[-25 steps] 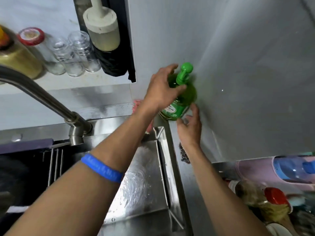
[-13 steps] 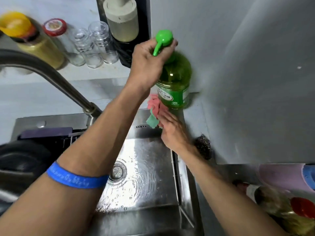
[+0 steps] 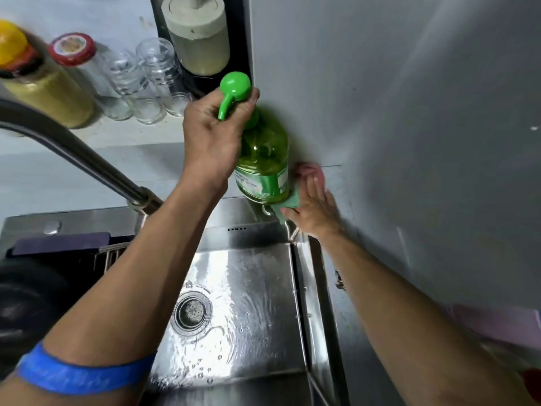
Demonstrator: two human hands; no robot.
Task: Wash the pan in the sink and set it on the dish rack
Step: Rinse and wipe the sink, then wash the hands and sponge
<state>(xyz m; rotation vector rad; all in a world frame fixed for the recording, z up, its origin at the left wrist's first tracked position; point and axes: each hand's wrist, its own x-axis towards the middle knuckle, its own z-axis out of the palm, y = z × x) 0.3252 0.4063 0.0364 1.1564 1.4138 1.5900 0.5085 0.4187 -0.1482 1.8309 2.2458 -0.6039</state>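
While our left hand [image 3: 210, 142] grips the soap bottle [image 3: 262, 159] neck and right hand [image 3: 314, 209] holds the sponge [image 3: 288, 205] beside it, the pan [image 3: 26, 303] sits dark, far left of our fingers, washing not really started yet.

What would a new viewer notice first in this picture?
First, the bright green soap bottle in the middle, which the left hand grips at its pump. Below it to the right, the right hand holds a pink and green cloth, above the wet steel sink.
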